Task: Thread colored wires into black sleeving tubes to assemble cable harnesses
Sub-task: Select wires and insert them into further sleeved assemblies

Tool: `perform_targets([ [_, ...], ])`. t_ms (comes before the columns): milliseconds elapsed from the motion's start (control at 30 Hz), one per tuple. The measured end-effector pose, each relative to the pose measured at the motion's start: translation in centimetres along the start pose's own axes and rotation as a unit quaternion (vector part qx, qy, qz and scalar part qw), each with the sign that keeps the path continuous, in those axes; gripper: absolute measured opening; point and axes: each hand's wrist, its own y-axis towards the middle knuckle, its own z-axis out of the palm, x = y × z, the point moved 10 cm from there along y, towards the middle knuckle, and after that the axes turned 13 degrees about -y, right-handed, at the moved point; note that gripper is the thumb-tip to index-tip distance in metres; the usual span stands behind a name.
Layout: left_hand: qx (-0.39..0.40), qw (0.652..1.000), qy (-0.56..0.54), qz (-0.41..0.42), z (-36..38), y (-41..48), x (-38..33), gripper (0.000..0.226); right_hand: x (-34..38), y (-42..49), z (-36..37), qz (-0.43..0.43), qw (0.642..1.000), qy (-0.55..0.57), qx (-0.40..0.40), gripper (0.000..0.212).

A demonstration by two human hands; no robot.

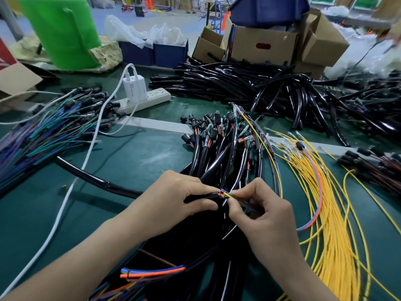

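My left hand (pixel 173 198) grips the end of a black sleeving tube (pixel 204 197) low in the middle of the view. Right beside it, my right hand (pixel 260 211) pinches a small bunch of colored wires (pixel 226 194), whose orange, yellow, green and blue tips sit at the tube's mouth. Both hands hover over a heap of sleeved harnesses (pixel 217 148) that fans toward me. A long tube (pixel 93 181) runs off to the left from under my left hand. Orange and blue wires (pixel 152 271) stick out of another tube near my left forearm.
Loose yellow wires (pixel 325 203) spread on the green table (pixel 130 153) to the right. A pile of bare black tubes (pixel 238 83) lies behind. Green and blue wires with connectors (pixel 54 127) lie left. A white power strip (pixel 143 98), charger cable, cardboard boxes (pixel 271 46) and blue bins stand at the back.
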Motion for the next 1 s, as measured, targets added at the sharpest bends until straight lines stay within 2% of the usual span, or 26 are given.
perform_targets([
  [300,-0.004,1.0,0.007,0.012,-0.1,0.0,-0.4,0.025,0.6,-0.1,-0.6,-0.005,0.996,-0.081,-0.039,0.013],
  [633,-0.033,0.999,-0.014,0.012,-0.3,-0.3,-0.1,0.02,1.0,-0.2,-0.2,-0.021,0.998,-0.045,-0.03,0.014],
  [800,-0.033,0.998,-0.049,-0.008,-0.5,-0.3,0.8,0.02,0.2,-0.2,0.5,-0.006,0.999,0.032,0.008,0.01],
  [933,-0.012,0.998,-0.064,-0.009,-0.3,-0.4,1.0,0.015,-0.1,0.3,1.4,0.004,0.991,0.097,0.094,0.004],
  [1000,-0.006,0.998,-0.069,-0.01,-0.2,-0.4,1.1,0.014,-0.1,0.3,1.6,-0.004,0.988,0.091,0.127,0.006],
])
